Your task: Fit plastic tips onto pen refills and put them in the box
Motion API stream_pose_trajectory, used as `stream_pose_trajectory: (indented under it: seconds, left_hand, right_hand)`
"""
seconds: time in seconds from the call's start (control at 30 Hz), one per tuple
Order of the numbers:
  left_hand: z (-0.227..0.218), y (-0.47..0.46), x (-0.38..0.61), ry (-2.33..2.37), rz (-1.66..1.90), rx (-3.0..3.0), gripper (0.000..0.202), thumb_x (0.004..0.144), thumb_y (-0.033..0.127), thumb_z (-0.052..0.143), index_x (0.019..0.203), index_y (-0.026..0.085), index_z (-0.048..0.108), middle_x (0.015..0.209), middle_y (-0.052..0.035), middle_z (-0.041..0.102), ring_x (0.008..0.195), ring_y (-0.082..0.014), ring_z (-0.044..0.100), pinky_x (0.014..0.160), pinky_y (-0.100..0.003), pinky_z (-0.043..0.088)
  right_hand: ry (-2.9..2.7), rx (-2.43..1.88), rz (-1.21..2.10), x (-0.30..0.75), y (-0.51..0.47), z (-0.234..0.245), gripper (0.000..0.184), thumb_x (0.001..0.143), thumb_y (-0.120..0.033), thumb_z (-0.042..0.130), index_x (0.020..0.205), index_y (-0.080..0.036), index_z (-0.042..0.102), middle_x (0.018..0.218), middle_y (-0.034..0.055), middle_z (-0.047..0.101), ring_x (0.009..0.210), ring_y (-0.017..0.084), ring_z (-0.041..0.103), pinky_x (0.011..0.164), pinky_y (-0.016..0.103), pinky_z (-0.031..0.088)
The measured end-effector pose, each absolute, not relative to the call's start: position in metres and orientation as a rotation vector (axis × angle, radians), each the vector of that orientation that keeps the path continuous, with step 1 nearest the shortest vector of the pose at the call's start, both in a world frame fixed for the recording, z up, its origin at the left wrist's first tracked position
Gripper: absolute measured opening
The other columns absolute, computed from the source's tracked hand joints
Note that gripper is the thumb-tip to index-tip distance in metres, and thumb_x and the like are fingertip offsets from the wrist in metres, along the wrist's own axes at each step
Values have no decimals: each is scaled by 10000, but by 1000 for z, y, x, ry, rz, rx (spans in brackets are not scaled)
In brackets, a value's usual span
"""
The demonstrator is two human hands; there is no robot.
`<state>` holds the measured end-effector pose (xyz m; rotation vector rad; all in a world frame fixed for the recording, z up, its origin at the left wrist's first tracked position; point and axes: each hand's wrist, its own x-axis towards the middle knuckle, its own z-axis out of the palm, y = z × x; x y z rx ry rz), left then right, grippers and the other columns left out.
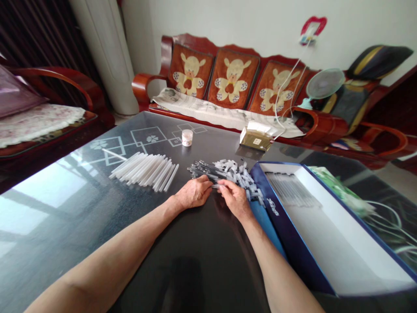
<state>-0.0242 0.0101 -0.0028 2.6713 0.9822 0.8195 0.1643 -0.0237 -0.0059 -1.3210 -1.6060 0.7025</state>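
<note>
My left hand (193, 193) lies palm down at the near edge of a bundle of thin dark rods (205, 170), its fingers across them. The rods look like pen refills. My right hand (235, 200) pinches something small and pale at its fingertips (216, 186), close to my left fingertips. Just beyond it, a heap of small white plastic pieces (236, 176) is mixed in with the rods. Further left, a row of translucent white plastic tubes (143, 171) lies on the black glass tabletop (202, 261), away from both hands.
An open blue-and-white cardboard box (289, 221) with clear tubes (291, 190) inside stands by my right forearm. A small white jar (187, 138) and a tissue box (256, 136) stand further back. Beyond the table are red wooden chairs and a bench.
</note>
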Motion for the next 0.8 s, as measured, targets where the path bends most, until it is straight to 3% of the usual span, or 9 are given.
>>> stream_pose_trajectory:
  seconds: [0.17, 0.43, 0.57, 0.73, 0.8]
  left_hand:
    - [-1, 9, -23, 992, 651, 2772, 304, 974, 245, 326, 879, 135, 593, 848, -73, 566, 784, -158, 584, 716, -255, 519]
    - [1, 7, -23, 1001, 638, 2829, 315, 985, 232, 310, 897, 141, 599, 866, -65, 570, 804, -147, 581, 705, -228, 508]
    - [2, 7, -24, 993, 733, 2825, 294, 979, 251, 348, 904, 153, 615, 867, -56, 576, 810, -147, 583, 712, -232, 514]
    - [-5, 9, -22, 978, 941, 2794, 267, 976, 266, 379, 1016, 160, 620, 903, -64, 595, 834, -155, 594, 758, -263, 532]
    - [-6, 10, -22, 937, 1052, 2783, 266, 969, 246, 390, 1110, 154, 596, 973, -82, 603, 890, -165, 598, 805, -280, 534]
  right_hand:
    - [-1561, -1353, 801, 164, -21, -7, 262, 824, -368, 555, 937, -183, 701, 787, 40, 727, 671, 173, 693, 643, 270, 552]
    - [-1576, -1402, 854, 160, -24, 1, 264, 824, -360, 519, 930, -176, 676, 735, 26, 712, 614, 158, 668, 565, 246, 513]
    - [-1802, -1397, 555, 156, -31, 6, 159, 829, -292, 556, 928, -200, 639, 729, 3, 687, 632, 148, 644, 634, 250, 502]
    - [-2015, -1342, 114, 152, -35, 12, 146, 863, -178, 510, 957, -197, 620, 971, 72, 646, 927, 190, 613, 844, 294, 484]
    - [-2052, -1379, 7, 151, -35, 19, 140, 863, -170, 511, 944, -193, 623, 981, 86, 610, 959, 203, 585, 860, 307, 479]
